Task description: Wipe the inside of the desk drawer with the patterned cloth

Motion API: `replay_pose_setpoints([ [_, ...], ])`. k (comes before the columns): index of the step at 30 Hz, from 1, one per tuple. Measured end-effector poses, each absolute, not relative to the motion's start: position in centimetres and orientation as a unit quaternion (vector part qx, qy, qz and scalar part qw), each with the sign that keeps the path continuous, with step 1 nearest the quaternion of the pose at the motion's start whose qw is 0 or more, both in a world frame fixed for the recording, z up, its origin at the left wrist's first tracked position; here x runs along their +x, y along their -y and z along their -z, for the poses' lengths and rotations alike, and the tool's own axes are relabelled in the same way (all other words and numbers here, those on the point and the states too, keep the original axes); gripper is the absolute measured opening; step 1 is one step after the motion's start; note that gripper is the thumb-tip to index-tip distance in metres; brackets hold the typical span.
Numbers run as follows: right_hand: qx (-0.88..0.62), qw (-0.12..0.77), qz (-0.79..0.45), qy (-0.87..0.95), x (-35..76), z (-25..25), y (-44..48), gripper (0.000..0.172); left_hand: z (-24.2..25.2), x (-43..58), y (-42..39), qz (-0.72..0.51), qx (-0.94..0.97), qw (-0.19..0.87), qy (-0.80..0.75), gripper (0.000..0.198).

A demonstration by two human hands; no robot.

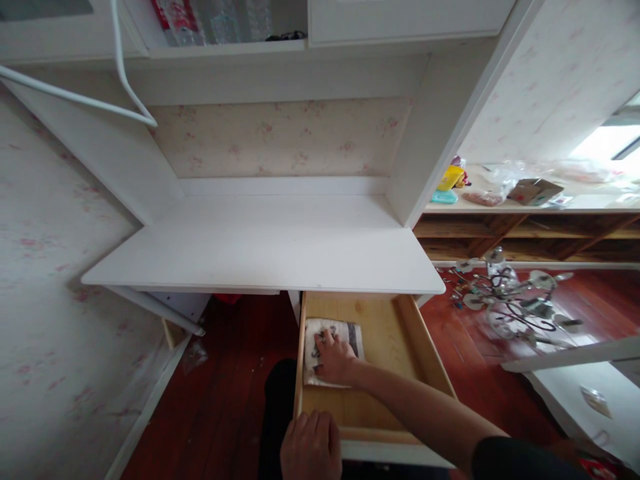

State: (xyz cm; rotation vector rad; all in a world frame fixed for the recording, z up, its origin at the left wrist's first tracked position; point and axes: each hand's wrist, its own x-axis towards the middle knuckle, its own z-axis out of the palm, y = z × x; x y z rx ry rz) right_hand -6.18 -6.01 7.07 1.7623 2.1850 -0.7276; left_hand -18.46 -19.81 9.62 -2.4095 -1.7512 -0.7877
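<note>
Below the white desk (280, 247), a wooden drawer (395, 340) is pulled out. A folded pale cloth (354, 333) with dark markings and a grey stripe lies on the drawer's bottom, near its left side. My right hand (336, 360) rests flat on this cloth with its fingers spread. At the drawer's front left corner, my left hand (311, 445) is closed with its fingers curled over the edge. The fingertips of the left hand are hidden.
Overhead, a shelf (225, 50) holds clear plastic bottles, and a white cable (120, 67) hangs at upper left. A chandelier (520, 300) lies on the red wooden floor (220, 400) to the right. Behind it, a low shelf unit (530, 230) carries a cardboard box (535, 191) and plastic bags.
</note>
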Motion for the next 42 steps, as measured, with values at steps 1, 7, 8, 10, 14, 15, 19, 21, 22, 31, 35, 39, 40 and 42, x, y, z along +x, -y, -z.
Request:
replay_pose_setpoints([
  [1, 0.616, 0.123, 0.237, -0.741, -6.3, -7.1, 5.0, 0.094, -9.6, -18.4, 19.8, 0.254, -0.781, 0.028, 0.571, 0.022],
  [7, 0.618, 0.074, 0.152, -0.768, -5.6, -6.4, 0.5, 0.080, -9.7, -18.5, 19.8, 0.252, -0.778, 0.025, 0.574, 0.021],
  [8, 0.615, 0.082, 0.163, -0.767, -5.3, -6.2, 0.1, 0.079, -9.8, -18.5, 19.8, 0.252, -0.779, 0.025, 0.574, 0.021],
  [10, 0.612, 0.100, 0.183, -0.762, -4.3, -5.6, -0.1, 0.079, -9.9, -18.6, 19.8, 0.251, -0.779, 0.026, 0.574, 0.022],
  [14, 0.623, 0.121, 0.196, -0.748, -1.3, -5.0, 0.5, 0.077, -10.1, -18.5, 19.8, 0.258, -0.778, 0.028, 0.572, 0.021],
  [15, 0.630, 0.123, 0.195, -0.742, -0.2, -4.9, 0.8, 0.077, -10.1, -18.5, 19.8, 0.258, -0.779, 0.027, 0.571, 0.021],
  [19, 0.659, 0.137, 0.184, -0.716, 5.0, -5.2, 2.2, 0.080, -10.2, -18.5, 19.8, 0.257, -0.785, 0.027, 0.564, 0.023],
  [21, 0.676, 0.147, 0.185, -0.698, 7.6, -5.4, 2.9, 0.082, -10.3, -18.6, 19.8, 0.249, -0.788, 0.022, 0.563, 0.025],
  [22, 0.683, 0.149, 0.187, -0.690, 8.7, -5.5, 3.2, 0.082, -10.5, -18.6, 19.8, 0.243, -0.790, 0.017, 0.563, 0.026],
  [31, 0.650, 0.108, 0.219, -0.720, 11.8, -6.2, 7.4, 0.083, -11.1, -18.7, 19.8, 0.220, -0.799, 0.008, 0.559, 0.026],
  [35, 0.626, 0.068, 0.225, -0.743, 11.6, -6.5, 11.7, 0.079, -11.0, -18.6, 19.8, 0.215, -0.798, 0.002, 0.564, 0.025],
  [39, 0.601, 0.070, 0.249, -0.756, 11.5, -6.8, 15.6, 0.080, -11.0, -18.6, 19.7, 0.206, -0.801, -0.009, 0.562, 0.025],
  [40, 0.594, 0.069, 0.255, -0.759, 11.5, -6.9, 16.1, 0.080, -11.0, -18.6, 19.7, 0.208, -0.801, -0.009, 0.561, 0.025],
  [42, 0.587, 0.069, 0.263, -0.762, 11.3, -7.2, 16.5, 0.078, -11.0, -18.6, 19.7, 0.213, -0.801, -0.007, 0.559, 0.025],
])
